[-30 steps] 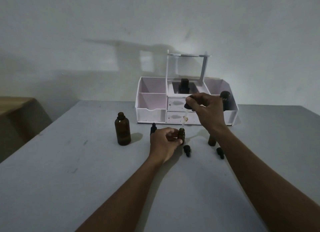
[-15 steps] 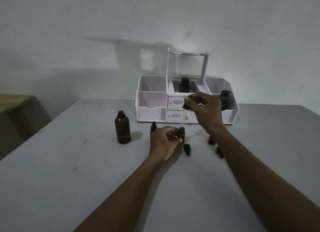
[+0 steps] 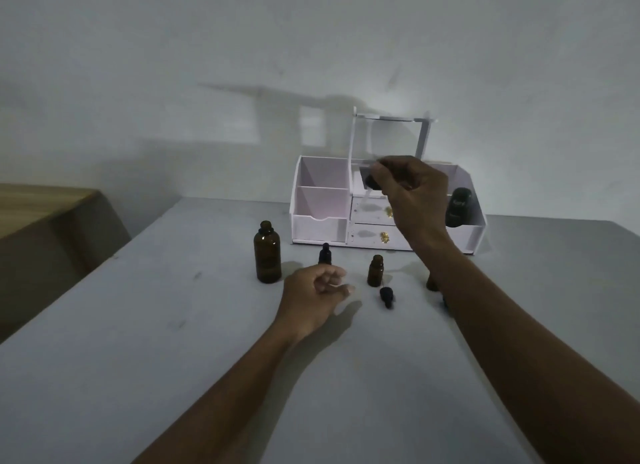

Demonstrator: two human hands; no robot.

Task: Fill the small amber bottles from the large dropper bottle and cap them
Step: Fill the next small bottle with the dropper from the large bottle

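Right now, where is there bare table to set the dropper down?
Bare table lies left of the large bottle and in front of the left hand. It is crowded between the small bottle, loose cap and organizer.

Pale lettering printed on dark jar [image 3: 459,207] in right compartment of white organizer [image 3: 476,233]; blurred, not legible. No other text, label, brand, number or sign readable anywhere on bottles or table.

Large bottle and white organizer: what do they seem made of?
Large bottle: likely amber glass, glossy, with a highlight on its shoulder and a translucent brown body. White organizer: probably matte plastic or painted board, with thin flat panels; the look leaves it open.
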